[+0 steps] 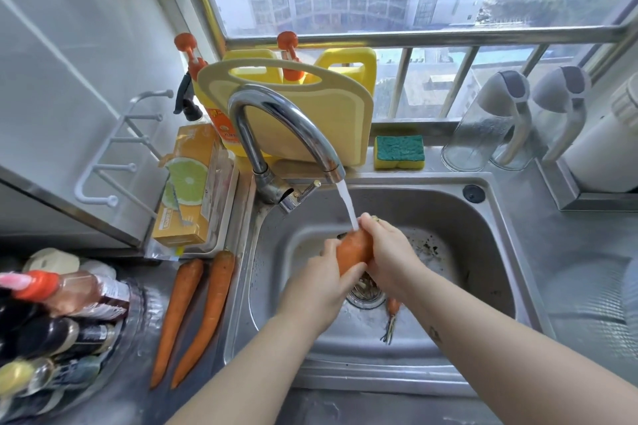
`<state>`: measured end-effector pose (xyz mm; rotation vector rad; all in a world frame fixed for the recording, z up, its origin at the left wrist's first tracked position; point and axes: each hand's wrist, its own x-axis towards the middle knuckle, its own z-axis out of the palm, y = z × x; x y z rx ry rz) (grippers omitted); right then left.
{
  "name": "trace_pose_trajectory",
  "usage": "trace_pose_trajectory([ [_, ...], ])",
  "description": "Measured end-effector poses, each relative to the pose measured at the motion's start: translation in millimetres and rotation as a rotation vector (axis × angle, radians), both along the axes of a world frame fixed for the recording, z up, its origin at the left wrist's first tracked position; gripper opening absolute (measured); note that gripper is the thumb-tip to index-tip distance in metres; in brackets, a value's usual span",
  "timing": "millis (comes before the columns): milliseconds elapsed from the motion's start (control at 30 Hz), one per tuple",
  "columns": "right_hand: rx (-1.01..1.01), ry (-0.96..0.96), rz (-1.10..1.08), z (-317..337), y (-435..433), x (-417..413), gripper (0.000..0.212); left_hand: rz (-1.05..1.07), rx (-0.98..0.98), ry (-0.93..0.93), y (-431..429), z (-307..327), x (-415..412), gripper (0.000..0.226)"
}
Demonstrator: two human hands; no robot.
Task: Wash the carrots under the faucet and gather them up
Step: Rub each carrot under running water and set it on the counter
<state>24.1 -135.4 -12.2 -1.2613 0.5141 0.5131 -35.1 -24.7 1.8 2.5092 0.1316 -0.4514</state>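
Carrot (354, 250) is mid-sink, gripped by both hands. I see left hand (317, 290) curled round its lower end and right hand (390, 259) wrapped over the upper end. Water (347, 203) from faucet (276, 121) lands on the carrot's 12 o'clock end, right by the right hand. Sink (483, 252) also holds a small carrot (393, 305) at 4 o'clock of the drain (362, 297), roots toward 6. Two long carrots (179, 321) lie side by side on the counter (134, 390) at 9 o'clock of the sink, tips toward 7. Whether they touch, I can't tell. Sponge (398, 152) sits on the ledge at 12 o'clock. Cutting board (328, 121) stands behind the faucet.
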Motion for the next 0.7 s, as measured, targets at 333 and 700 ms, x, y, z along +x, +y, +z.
trace_pose_trajectory([
  [333, 0.107, -0.023, 0.06, 13.7, -9.0, -1.8, 0.019, 0.044, -0.422, 0.177, 8.0, 11.4, 12.4, 0.046],
  [700, 0.195, -0.023, 0.179, 17.1, -16.8, -2.3, 0.05, 0.534, -1.209, 0.801, -1.1, 15.8, 15.0, 0.063],
])
